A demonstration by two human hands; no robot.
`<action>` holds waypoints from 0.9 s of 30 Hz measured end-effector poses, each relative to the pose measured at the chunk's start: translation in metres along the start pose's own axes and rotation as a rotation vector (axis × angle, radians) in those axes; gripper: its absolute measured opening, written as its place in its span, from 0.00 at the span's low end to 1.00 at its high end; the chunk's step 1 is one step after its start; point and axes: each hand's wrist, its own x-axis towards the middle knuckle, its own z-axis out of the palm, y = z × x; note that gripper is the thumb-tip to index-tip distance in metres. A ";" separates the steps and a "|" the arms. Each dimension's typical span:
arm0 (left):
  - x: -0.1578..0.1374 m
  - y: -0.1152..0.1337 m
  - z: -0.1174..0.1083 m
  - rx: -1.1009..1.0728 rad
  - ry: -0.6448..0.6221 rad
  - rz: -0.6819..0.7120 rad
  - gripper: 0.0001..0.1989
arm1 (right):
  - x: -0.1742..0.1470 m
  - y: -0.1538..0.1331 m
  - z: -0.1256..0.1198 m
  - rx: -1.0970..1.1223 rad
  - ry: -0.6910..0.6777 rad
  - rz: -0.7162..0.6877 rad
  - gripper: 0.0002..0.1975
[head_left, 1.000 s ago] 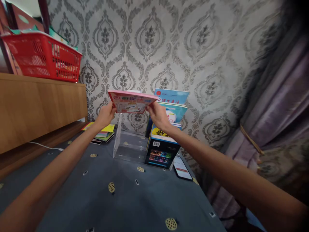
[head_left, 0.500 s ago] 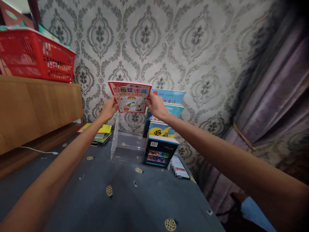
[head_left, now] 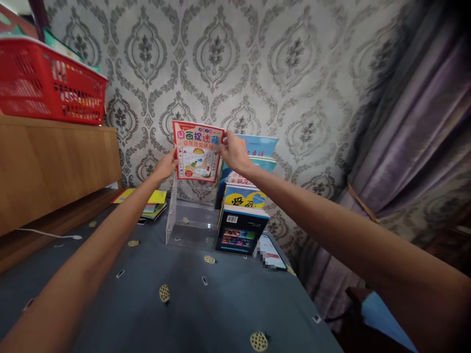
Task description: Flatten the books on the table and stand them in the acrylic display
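A red-bordered children's book (head_left: pixel 197 154) with large Chinese characters is held upright between my two hands. My left hand (head_left: pixel 167 165) grips its left edge, and my right hand (head_left: pixel 234 149) pinches the upper right edge. Below the book stands a clear acrylic book rack (head_left: pixel 191 233), whose left part shows bare tiers. Its right part carries several upright books: a black one (head_left: pixel 243 235) in front, then a yellow and blue one (head_left: pixel 239 195), with light blue ones (head_left: pixel 259 143) behind, partly hidden by my right hand and forearm.
Left of the rack lies a small pile of books (head_left: pixel 154 197). A phone (head_left: pixel 271 252) rests to its right on the dark cloth (head_left: pixel 184 318). At the left, a red basket (head_left: pixel 47 83) stands on a wooden cabinet (head_left: pixel 59 171), a white cable (head_left: pixel 47 235) below. Purple curtain (head_left: pixel 386 196) hangs right.
The red-bordered book has tipped more upright, its cover now facing me more fully, and sits slightly lower behind the rack's front. Both hands keep their hold. The view has shifted slightly.
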 end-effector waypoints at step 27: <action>0.011 0.002 0.019 -0.364 -0.132 -0.143 0.11 | 0.015 0.029 -0.039 -0.093 0.136 -0.070 0.19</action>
